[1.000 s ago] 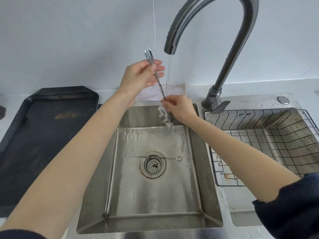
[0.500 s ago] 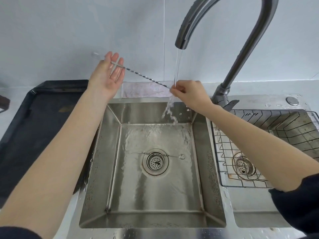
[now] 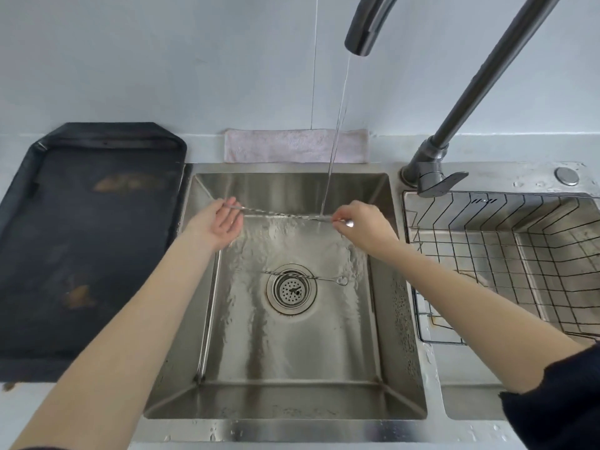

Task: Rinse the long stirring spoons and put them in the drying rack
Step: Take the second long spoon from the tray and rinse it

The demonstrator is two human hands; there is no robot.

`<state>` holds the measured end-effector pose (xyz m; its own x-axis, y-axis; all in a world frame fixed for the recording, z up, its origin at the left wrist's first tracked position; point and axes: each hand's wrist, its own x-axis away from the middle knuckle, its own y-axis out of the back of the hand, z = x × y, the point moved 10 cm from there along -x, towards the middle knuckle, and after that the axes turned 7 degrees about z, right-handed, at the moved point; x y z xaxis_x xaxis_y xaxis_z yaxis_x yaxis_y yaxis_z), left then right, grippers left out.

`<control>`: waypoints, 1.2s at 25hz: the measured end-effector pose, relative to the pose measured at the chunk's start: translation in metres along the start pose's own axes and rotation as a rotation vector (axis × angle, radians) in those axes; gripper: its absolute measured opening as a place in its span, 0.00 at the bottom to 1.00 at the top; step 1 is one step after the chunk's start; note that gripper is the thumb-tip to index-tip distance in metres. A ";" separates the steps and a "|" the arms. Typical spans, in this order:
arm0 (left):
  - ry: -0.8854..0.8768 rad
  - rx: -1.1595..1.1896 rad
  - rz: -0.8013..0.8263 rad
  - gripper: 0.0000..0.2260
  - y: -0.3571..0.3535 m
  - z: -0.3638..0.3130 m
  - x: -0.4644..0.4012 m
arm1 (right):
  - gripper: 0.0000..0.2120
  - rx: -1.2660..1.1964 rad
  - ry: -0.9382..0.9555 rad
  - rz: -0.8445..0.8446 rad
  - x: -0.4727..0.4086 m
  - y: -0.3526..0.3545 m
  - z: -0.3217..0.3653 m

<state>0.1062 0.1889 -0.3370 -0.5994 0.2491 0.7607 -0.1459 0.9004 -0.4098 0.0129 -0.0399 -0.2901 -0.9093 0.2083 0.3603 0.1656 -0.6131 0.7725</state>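
Note:
A long twisted metal stirring spoon (image 3: 279, 213) lies level across the back of the sink, under the running water. My right hand (image 3: 363, 224) pinches its bowl end, and the small bowl shows under my fingers. My left hand (image 3: 217, 224) is palm up with fingers spread, and the spoon's other end rests on its fingertips. A second stirring spoon (image 3: 321, 278) lies on the sink floor across the drain, bowl to the right. The wire drying rack (image 3: 506, 264) sits in the right basin with no spoon in it.
The steel sink (image 3: 289, 378) is wet, with a drain strainer (image 3: 291, 289) in its middle. The tap spout (image 3: 360, 34) pours a thin stream. A pink cloth (image 3: 295, 146) lies behind the sink. A dark tray (image 3: 87, 241) fills the counter at the left.
Both hands have dropped lower into the sink with the spoon, which went from upright to slanted to level. My left hand opened and moved left along the handle.

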 end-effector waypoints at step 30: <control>0.094 -0.827 -0.412 0.16 0.130 0.100 -0.037 | 0.14 0.140 -0.290 0.395 0.032 -0.157 -0.089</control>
<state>0.0307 0.2608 -0.4684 -0.5539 -0.1518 0.8187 0.2961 0.8830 0.3641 -0.0759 -0.0054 -0.4464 -0.6268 0.1961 0.7541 0.5431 -0.5839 0.6033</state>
